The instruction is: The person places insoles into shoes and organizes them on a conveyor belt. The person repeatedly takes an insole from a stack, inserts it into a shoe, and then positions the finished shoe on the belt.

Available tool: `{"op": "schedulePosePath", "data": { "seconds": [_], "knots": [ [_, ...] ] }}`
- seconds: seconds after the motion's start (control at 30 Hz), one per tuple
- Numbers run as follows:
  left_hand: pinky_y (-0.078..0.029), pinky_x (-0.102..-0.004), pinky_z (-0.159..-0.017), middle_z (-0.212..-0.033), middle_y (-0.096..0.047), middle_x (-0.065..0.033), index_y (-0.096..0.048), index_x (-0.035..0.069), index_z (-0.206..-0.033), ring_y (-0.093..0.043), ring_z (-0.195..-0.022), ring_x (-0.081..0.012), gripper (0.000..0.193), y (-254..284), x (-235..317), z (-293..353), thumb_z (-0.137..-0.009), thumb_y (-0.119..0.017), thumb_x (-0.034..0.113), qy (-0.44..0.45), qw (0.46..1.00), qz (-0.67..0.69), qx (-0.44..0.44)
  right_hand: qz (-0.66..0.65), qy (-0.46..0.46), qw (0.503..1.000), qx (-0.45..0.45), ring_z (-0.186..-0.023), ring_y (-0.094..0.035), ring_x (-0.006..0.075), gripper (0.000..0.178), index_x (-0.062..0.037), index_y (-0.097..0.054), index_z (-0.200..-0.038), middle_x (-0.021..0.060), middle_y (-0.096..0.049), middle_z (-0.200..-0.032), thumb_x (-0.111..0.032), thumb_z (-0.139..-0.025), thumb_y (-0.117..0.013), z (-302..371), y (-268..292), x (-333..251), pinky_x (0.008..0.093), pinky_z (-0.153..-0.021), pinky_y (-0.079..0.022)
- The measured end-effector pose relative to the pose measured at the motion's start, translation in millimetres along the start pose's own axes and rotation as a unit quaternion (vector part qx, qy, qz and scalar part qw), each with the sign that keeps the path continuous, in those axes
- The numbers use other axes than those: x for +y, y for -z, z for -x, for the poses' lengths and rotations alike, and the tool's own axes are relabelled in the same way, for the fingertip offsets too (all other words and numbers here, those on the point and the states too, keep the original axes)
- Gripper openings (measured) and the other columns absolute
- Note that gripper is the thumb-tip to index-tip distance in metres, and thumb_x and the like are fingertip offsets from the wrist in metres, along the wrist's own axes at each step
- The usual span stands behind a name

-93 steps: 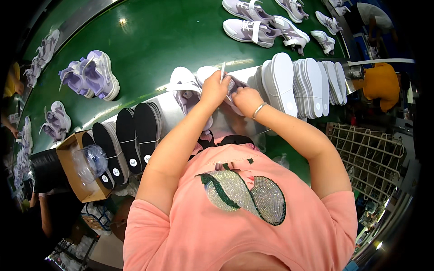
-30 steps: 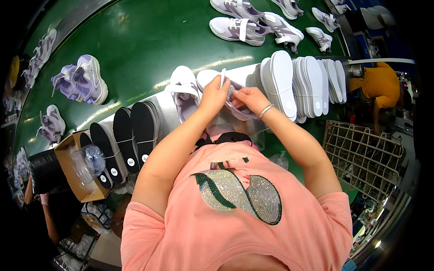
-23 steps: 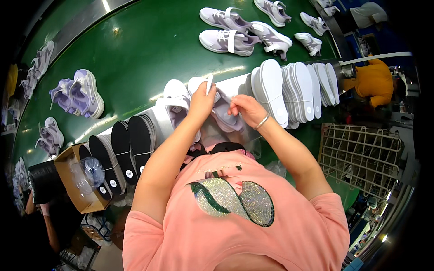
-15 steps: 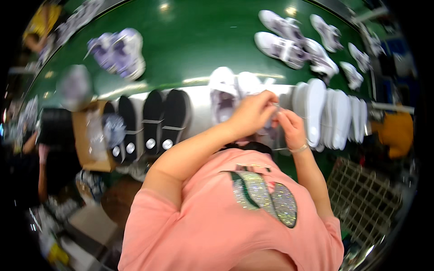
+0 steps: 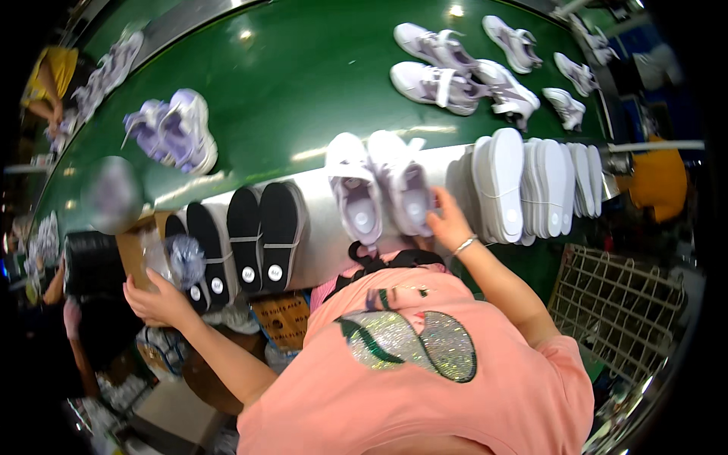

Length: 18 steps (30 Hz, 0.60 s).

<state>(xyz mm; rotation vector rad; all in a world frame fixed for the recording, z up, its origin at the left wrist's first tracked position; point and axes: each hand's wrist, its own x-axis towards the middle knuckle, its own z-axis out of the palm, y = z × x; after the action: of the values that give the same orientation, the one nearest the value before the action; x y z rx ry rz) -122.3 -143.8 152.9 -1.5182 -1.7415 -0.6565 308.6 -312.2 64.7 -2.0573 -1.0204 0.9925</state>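
Note:
Two white and pale-lilac sneakers stand side by side on the metal ledge before me, toes pointing away: a left sneaker [image 5: 353,182] and a right sneaker [image 5: 403,182]. My right hand [image 5: 449,224] is at the right sneaker's heel, its thumb and bent fingers closed against the outer side. Out to the left, my left hand [image 5: 158,298] is at the near edge of a cardboard box [image 5: 135,254], with fingers apart and nothing seen in it. Clear crumpled plastic [image 5: 186,260] lies in that box, just beyond the hand.
Black insoles [image 5: 282,227] in banded stacks stand left of the sneakers; white insole stacks [image 5: 506,178] stand to the right. On the green table are lilac shoes [image 5: 178,133] and several sneakers [image 5: 440,85]. A wire rack [image 5: 614,311] is at lower right. Another person's arm [image 5: 51,95] shows far left.
My hands were together above the right sneaker and have parted. The left swung out to the cardboard box; the right came down to the sneaker's heel. Both sneakers now show more fully.

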Motion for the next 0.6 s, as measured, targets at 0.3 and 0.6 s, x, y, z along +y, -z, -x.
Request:
{"op": "schedulePosePath", "data": {
  "seconds": [0.3, 0.6],
  "knots": [
    [-0.045, -0.0426, -0.057, -0.078, -0.06, -0.0184, -0.008, 0.003, -0.133, -0.059, -0.066, -0.0344, 0.087, 51.7, 267.7, 82.9, -0.073, -0.059, 0.038, -0.303, 0.719, 0.352, -0.517, 0.206, 0.124, 0.962, -0.129, -0.093, -0.051, 0.0324, 0.033, -0.0016, -0.052, -0.101, 0.0187, -0.053, -0.099, -0.019, -0.073, -0.052, -47.0, 29.5, -48.0, 0.0388, -0.081, -0.041],
    [-0.044, -0.0459, -0.063, -0.08, -0.059, -0.024, -0.022, 0.015, -0.132, -0.057, -0.07, -0.0401, 0.061, -37.1, 305.9, 32.3, -0.078, -0.05, 0.022, -0.192, 0.821, 0.371, -0.388, 0.44, 0.093, 0.882, 0.14, -0.094, -0.048, 0.0234, 0.037, -0.0062, -0.049, -0.104, 0.0079, -0.054, -0.094, -0.012, -0.069, -0.055, -182.1, 143.2, -44.7, 0.0402, -0.077, -0.039]
  ]
}}
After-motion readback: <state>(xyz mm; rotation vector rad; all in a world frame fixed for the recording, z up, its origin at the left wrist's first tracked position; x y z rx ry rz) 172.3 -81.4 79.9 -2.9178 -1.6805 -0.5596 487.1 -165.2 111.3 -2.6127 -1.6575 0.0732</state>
